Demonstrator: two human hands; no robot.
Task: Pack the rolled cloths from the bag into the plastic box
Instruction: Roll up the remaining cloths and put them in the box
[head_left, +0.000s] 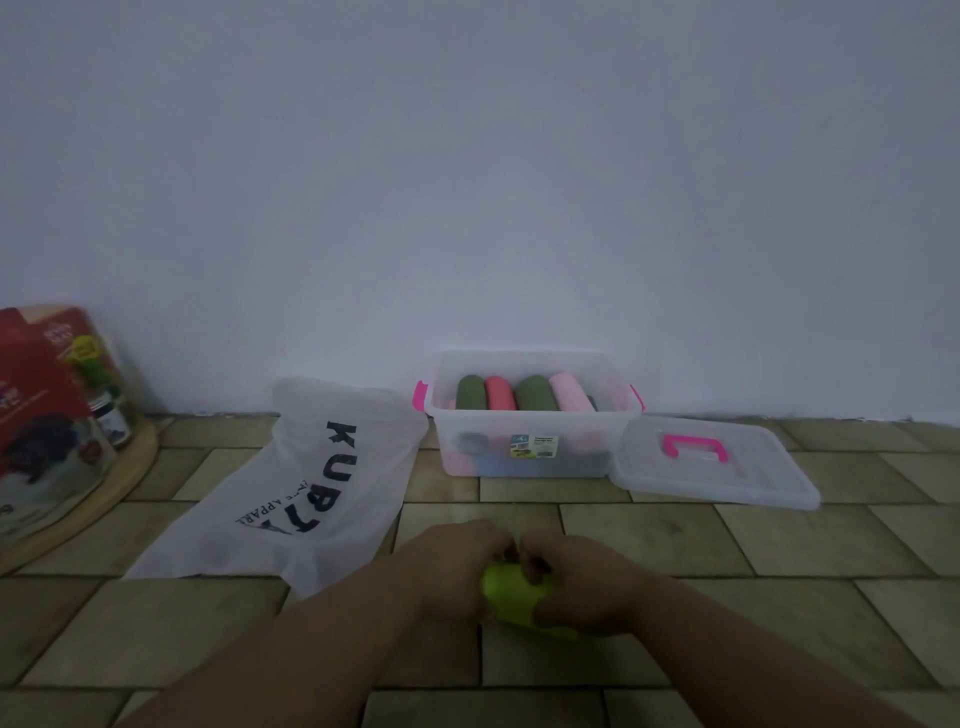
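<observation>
Far left: red printed package (47, 405) on a round wooden board (130, 467) — not part of the task. Next, the white bag (311, 493) lies flat and slack on the tiled floor (779, 597); it looks empty or nearly so, contents not visible.

Left hand (457, 561): forearm reaches in from lower left, fingers curled over the left end of a lime-green rolled cloth (511, 597). The roll sits low at the floor, near the camera, just right of the bag's near corner. Right hand (576, 582): fingers curled round the right end. Both hands grip the 1 roll, knuckles almost touching.

Plastic box (467, 452) stands open against the wall, well apart from the hands. 4 rolled cloths (524, 393) show in the top row, more beneath. Lid (727, 478) leans at the box's right side.

Step, as judged: firming up the roll before packing. Next move calls for lifting it forward and finding a gap — the top row looks nearly full.
</observation>
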